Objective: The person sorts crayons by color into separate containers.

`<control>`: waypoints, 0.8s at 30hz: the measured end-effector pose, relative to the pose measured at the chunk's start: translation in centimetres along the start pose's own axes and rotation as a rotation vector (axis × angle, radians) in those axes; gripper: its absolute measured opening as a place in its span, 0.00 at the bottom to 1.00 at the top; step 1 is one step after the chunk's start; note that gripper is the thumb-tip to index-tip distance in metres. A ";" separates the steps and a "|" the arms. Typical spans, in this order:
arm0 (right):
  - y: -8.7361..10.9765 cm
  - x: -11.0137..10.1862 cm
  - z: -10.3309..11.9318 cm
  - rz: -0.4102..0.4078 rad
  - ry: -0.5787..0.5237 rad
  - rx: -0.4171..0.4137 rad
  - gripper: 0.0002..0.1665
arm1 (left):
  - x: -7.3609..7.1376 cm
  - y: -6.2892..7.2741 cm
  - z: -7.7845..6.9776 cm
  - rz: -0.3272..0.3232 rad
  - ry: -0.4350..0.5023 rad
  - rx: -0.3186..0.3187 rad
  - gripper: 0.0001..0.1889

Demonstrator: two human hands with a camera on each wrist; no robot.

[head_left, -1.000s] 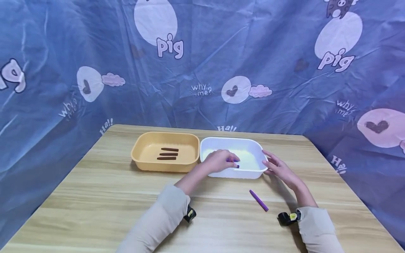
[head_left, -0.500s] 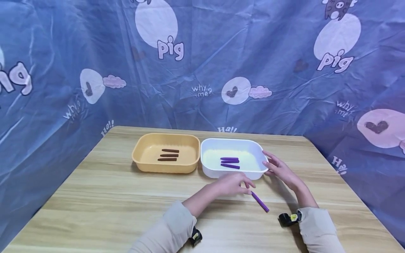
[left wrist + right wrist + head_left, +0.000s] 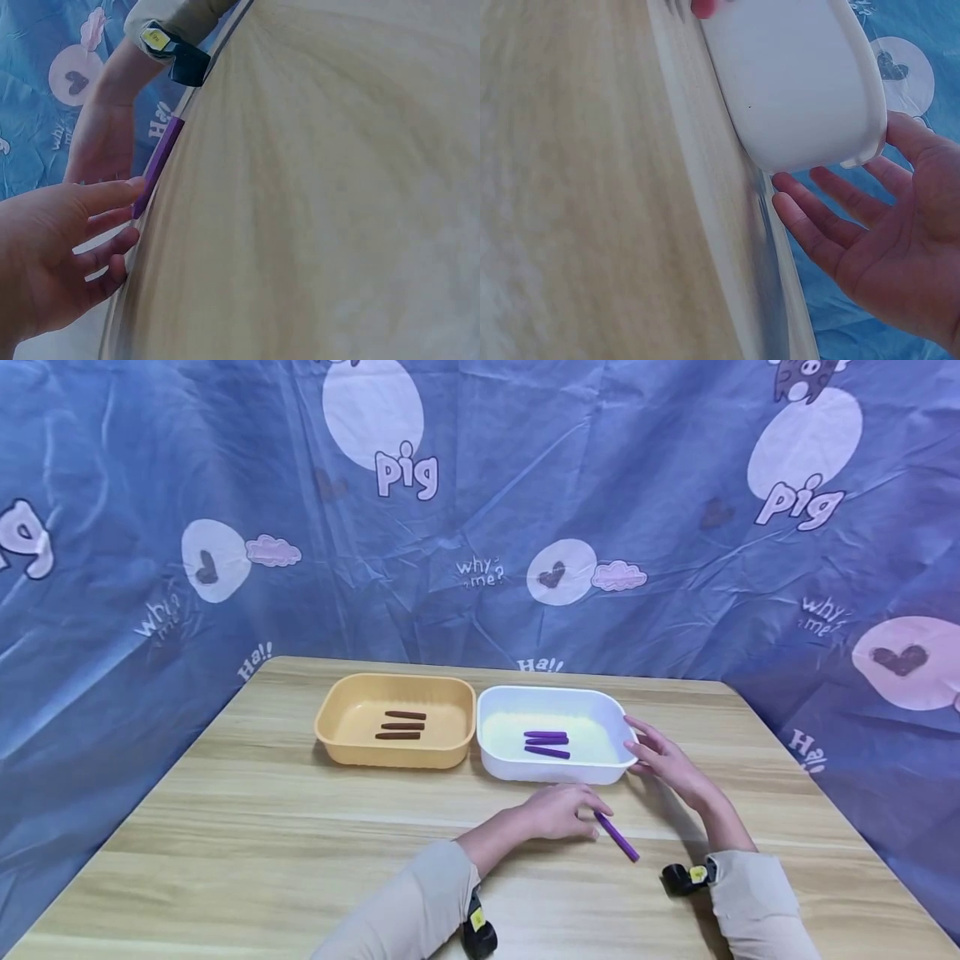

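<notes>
In the head view my left hand [image 3: 564,812] is at the upper end of a loose purple crayon [image 3: 618,838] lying on the table. The left wrist view shows thumb and index finger pinching the end of this crayon [image 3: 159,166], the other fingers loosely bent. With my right hand [image 3: 667,766] I hold the right end of a white plastic tray [image 3: 555,772]; in the right wrist view the thumb is up at its rim and the fingertips touch its outer wall. Several purple crayons [image 3: 547,752] lie inside that tray.
Left of the white tray stands a yellow-orange tray [image 3: 393,755], its side against it, with several brown crayons [image 3: 403,727] in it. Both rest on a wood-grain table [image 3: 262,843]. A blue printed curtain [image 3: 480,510] hangs behind and at the sides.
My left hand has come out of the white tray, leaving purple crayons there, and moved toward me to the loose crayon, closing its fingertips on the end. The right hand stays at the tray.
</notes>
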State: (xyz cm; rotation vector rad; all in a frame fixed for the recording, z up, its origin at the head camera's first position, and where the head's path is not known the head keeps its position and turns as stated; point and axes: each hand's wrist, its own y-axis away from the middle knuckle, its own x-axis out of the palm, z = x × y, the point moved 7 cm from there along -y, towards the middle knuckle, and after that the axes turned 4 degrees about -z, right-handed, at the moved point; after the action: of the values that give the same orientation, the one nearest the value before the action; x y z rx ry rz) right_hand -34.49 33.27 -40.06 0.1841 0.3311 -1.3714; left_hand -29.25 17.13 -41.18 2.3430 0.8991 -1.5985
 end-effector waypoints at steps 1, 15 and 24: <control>0.0 0.0 0.0 -0.001 0.000 -0.001 0.36 | 0.1 0.0 0.0 0.003 -0.013 0.000 0.19; 0.0 0.1 0.1 -0.001 0.003 0.003 0.37 | 0.9 -0.6 -0.2 0.028 -0.084 -0.056 0.20; 0.2 0.3 0.2 -0.001 0.001 0.008 0.38 | 1.0 -0.5 -0.3 0.043 -0.108 -0.087 0.16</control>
State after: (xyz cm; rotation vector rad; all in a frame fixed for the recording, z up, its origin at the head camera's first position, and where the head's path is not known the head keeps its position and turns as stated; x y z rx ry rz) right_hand -34.20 33.03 -40.02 0.1916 0.3263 -1.3738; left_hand -29.03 18.07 -41.84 2.1810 0.8709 -1.6178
